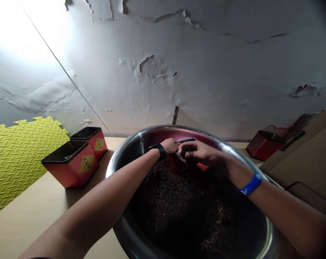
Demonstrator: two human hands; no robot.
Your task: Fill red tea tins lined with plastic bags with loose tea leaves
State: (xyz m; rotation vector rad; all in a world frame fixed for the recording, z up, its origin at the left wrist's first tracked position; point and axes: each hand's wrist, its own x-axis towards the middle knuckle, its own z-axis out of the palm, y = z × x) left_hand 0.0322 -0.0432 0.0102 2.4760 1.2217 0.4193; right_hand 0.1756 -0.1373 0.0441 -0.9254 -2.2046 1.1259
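A wide steel basin (141,248) holds a spread of loose dark tea leaves (176,201). Inside it, toward the far side, a red tea tin (175,164) stands among the leaves, partly covered by my hands. My left hand (169,146), below a black watch, is closed on the tin's rim at its left side. Over the tin's mouth is my right hand (199,152), with a blue wristband and curled fingers. Dark tea leaves seem to sit between its thumb and fingers, though shadow blurs them. What lies inside the tin is hidden.
Two open red tins (73,172) (99,144) stand on the table (25,223) left of the basin. Another red tin (262,149) is at the right, near a cardboard box (308,158). Yellow foam matting (22,154) lies at left; a peeling wall (206,72) rises behind.
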